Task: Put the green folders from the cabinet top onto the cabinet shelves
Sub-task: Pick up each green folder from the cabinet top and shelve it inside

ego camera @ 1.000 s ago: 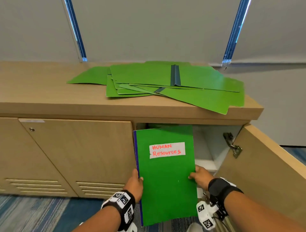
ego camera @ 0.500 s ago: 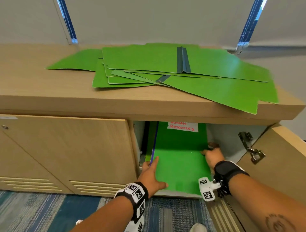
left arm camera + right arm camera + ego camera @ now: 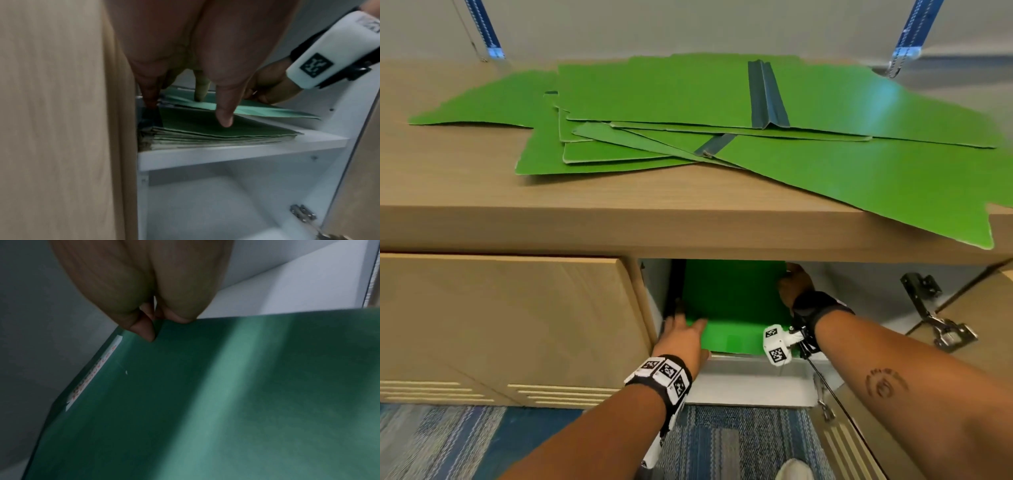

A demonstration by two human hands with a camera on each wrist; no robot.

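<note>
Several loose green folders [image 3: 722,113] lie spread on the wooden cabinet top [image 3: 465,192]; one overhangs the right front edge. Inside the open compartment, the labelled green folder [image 3: 736,301] [image 3: 205,394] lies nearly flat above a stack of folders [image 3: 216,131] on the white shelf [image 3: 236,155]. My right hand [image 3: 792,284] [image 3: 156,327] pinches its far right edge. With straight fingers, my left hand [image 3: 685,322] [image 3: 205,105] reaches in at the left side, the thumb touching the stack's top folder.
The right cabinet door [image 3: 979,308] stands open with a metal hinge [image 3: 941,329] exposed. The left door [image 3: 510,322] is closed, close beside my left hand. A lower white compartment [image 3: 216,203] shows under the shelf. Blue striped carpet [image 3: 482,442] lies below.
The labelled folder went from upright in front of the cabinet to lying inside on the shelf stack. Both hands followed it deeper into the compartment, and my left hand let go of its edge.
</note>
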